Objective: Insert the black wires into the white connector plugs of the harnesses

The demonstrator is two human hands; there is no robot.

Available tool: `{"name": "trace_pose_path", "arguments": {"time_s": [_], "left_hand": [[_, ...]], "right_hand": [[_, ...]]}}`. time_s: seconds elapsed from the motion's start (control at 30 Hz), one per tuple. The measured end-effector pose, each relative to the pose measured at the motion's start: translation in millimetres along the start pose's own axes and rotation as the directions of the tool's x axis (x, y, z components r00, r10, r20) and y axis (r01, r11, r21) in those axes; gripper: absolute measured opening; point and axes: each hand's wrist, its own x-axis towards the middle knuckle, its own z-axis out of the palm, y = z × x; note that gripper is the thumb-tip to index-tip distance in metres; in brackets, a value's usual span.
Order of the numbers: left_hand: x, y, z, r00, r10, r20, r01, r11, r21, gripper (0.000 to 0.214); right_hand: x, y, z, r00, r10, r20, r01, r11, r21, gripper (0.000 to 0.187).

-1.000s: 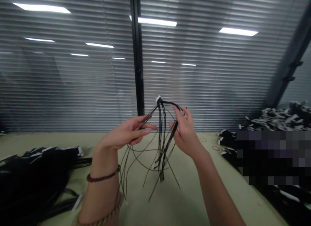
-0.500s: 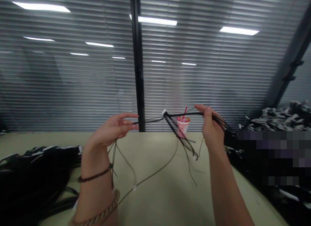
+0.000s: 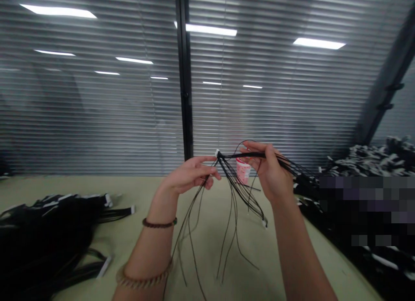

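A black wire harness (image 3: pixel 236 184) with a small white connector (image 3: pixel 217 153) hangs in the air between my hands. My right hand (image 3: pixel 272 169) is closed around the thicker bundle, thumb on top, and the wires trail out behind it to the right. Just left of the connector, my left hand (image 3: pixel 194 175) has its fingers curled about a few thin wires, which droop below it. More loose wires fan downward from the connector, and a second small white connector (image 3: pixel 264 223) dangles at the end of one bunch.
A pile of black wire harnesses (image 3: pixel 48 240) with white connectors lies on the table (image 3: pixel 155 288) at left. A larger heap of them (image 3: pixel 372 163) is on the right. Behind my right hand stands a red-and-white cup (image 3: pixel 243 173). Window blinds (image 3: pixel 113 119) rise beyond the table.
My left hand has moved right, close to the connector, and wires it held out sideways now hang down. My right hand has shifted slightly left along with the bundle.
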Motion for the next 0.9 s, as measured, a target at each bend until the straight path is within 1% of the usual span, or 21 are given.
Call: {"name": "trace_pose_path", "arguments": {"time_s": [0.07, 0.13, 0.2, 0.27, 0.33, 0.4, 0.47, 0.5, 0.57, 0.63, 0.67, 0.7, 0.73, 0.8, 0.83, 0.87, 0.9], "left_hand": [[14.3, -9.2, 4.8, 0.997, -0.014, -0.073, 0.009, 0.997, -0.071, 0.03], [24.2, -15.7, 5.9, 0.992, -0.026, -0.121, 0.013, 0.994, -0.112, 0.022], [27.7, -17.6, 3.2, 0.988, -0.008, -0.151, -0.011, 0.992, -0.126, 0.017], [24.0, -14.3, -2.6, 0.983, 0.035, -0.178, -0.057, 0.991, -0.125, 0.022], [14.3, -6.9, -9.2, 0.976, 0.07, -0.206, -0.088, 0.993, -0.08, 0.027], [1.7, 2.2, -13.8, 0.975, 0.081, -0.207, -0.075, 0.996, 0.037, 0.028], [-9.6, 10.3, -14.3, 0.982, 0.075, -0.175, -0.05, 0.988, 0.143, 0.028], [-13.7, 13.5, -13.0, 0.984, 0.073, -0.161, -0.044, 0.983, 0.177, 0.029], [-17.8, 17.5, -8.0, 0.986, 0.078, -0.144, -0.044, 0.973, 0.226, 0.031], [-17.6, 18.8, -2.2, 0.984, 0.103, -0.143, -0.06, 0.96, 0.274, 0.032], [-16.7, 18.9, 0.2, 0.982, 0.117, -0.145, -0.07, 0.952, 0.296, 0.032], [-15.7, 18.7, 2.0, 0.98, 0.131, -0.148, -0.078, 0.945, 0.318, 0.032], [-14.9, 18.6, 3.2, 0.978, 0.141, -0.151, -0.083, 0.938, 0.337, 0.031], [-14.3, 18.9, 4.0, 0.977, 0.148, -0.156, -0.083, 0.928, 0.362, 0.03], [-14.5, 19.3, 4.1, 0.976, 0.148, -0.159, -0.079, 0.925, 0.372, 0.03], [-14.9, 20.0, 4.3, 0.975, 0.149, -0.165, -0.075, 0.92, 0.384, 0.029], [-15.5, 20.7, 4.7, 0.974, 0.149, -0.173, -0.07, 0.915, 0.398, 0.03]], "right_hand": [[-0.8, -0.2, 3.0, 0.999, 0.021, 0.038, -0.022, 0.999, 0.033, 0.039], [-1.5, -1.8, 4.2, 0.996, 0.041, 0.08, -0.046, 0.997, 0.062, 0.039], [-1.8, -4.3, 3.0, 0.992, 0.067, 0.11, -0.075, 0.995, 0.072, 0.038], [-0.8, -6.5, -1.8, 0.99, 0.087, 0.109, -0.092, 0.995, 0.045, 0.036], [1.6, -6.4, -11.0, 0.993, 0.095, 0.076, -0.096, 0.995, 0.013, 0.035], [5.0, -2.4, -24.5, 0.993, 0.114, 0.018, -0.114, 0.993, -0.019, 0.036], [8.3, 6.0, -40.4, 0.983, 0.17, -0.072, -0.176, 0.981, -0.084, 0.036], [9.7, 11.5, -48.5, 0.969, 0.21, -0.131, -0.226, 0.965, -0.131, 0.035], [11.7, 23.3, -63.6, 0.916, 0.334, -0.224, -0.377, 0.907, -0.187, 0.04], [13.0, 34.0, -76.7, 0.832, 0.469, -0.296, -0.53, 0.83, -0.175, 0.045], [13.4, 38.1, -82.5, 0.789, 0.504, -0.35, -0.583, 0.795, -0.169, 0.047], [13.6, 41.3, -88.1, 0.752, 0.514, -0.414, -0.618, 0.768, -0.17, 0.048], [13.7, 43.5, -93.6, 0.719, 0.492, -0.491, -0.637, 0.749, -0.183, 0.048], [12.9, 44.7, -104.9, 0.664, 0.39, -0.638, -0.648, 0.726, -0.231, 0.051], [12.3, 43.9, -110.8, 0.638, 0.329, -0.696, -0.647, 0.719, -0.253, 0.058], [11.7, 42.3, -116.7, 0.621, 0.246, -0.744, -0.637, 0.711, -0.297, 0.068], [11.3, 39.8, -122.2, 0.621, 0.154, -0.768, -0.618, 0.7, -0.359, 0.078]]}}
